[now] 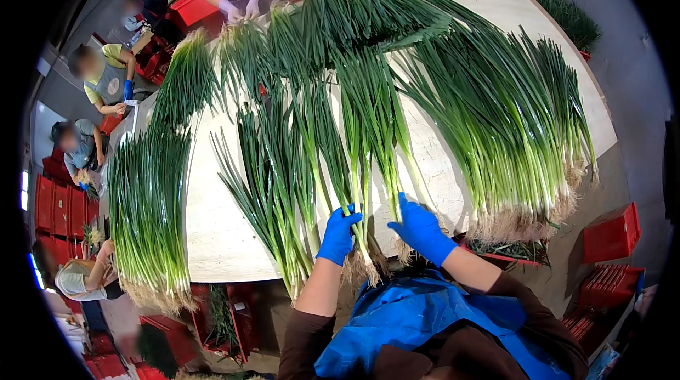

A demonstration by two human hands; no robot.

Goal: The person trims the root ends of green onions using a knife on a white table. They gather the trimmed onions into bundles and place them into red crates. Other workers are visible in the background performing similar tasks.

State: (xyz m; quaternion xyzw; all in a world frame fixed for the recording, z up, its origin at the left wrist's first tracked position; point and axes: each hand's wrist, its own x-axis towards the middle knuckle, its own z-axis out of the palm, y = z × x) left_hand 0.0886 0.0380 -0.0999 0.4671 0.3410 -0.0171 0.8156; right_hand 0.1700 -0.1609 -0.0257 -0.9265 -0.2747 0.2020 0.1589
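My left hand (339,234), in a blue glove, has its fingers closed around a few green onion stalks (355,183) near their white root ends. My right hand (422,228), also blue-gloved, is at the lower part of neighbouring green onions (385,159). Its thumb lies over these stalks and its index finger is stretched out beside them. The other fingers are hidden, so a grip cannot be made out. Hairy roots (369,268) hang past the table's near edge. To the left of my left hand lie more loose green onions (281,220), leaves pointing away from me.
A pale wooden table (228,242) carries big green onion bundles at left (149,215) and right (510,167). Across it, a person's gloved hands (241,8) touch roots. Red crates (611,234) stand around the floor. Several people are at the left.
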